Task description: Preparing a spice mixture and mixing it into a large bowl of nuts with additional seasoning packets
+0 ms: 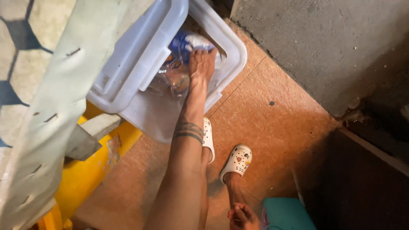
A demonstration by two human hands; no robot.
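Note:
My left hand (202,64) reaches down into a translucent pale plastic bin (233,64) on the floor. Its fingers close around a blue and white packet (185,42) lying on top of other clear-wrapped packets (170,81). The bin's lid (136,47) is tipped up on the left side. My right hand (242,217) hangs low at the bottom edge with curled fingers, next to a teal object (285,215). Whether it holds anything is unclear.
My feet in white clogs (237,161) stand on the reddish floor (277,127) just in front of the bin. A yellow object (85,174) and a pale green board (55,106) are at the left. A grey concrete wall (324,42) and a dark wooden panel (366,187) are at the right.

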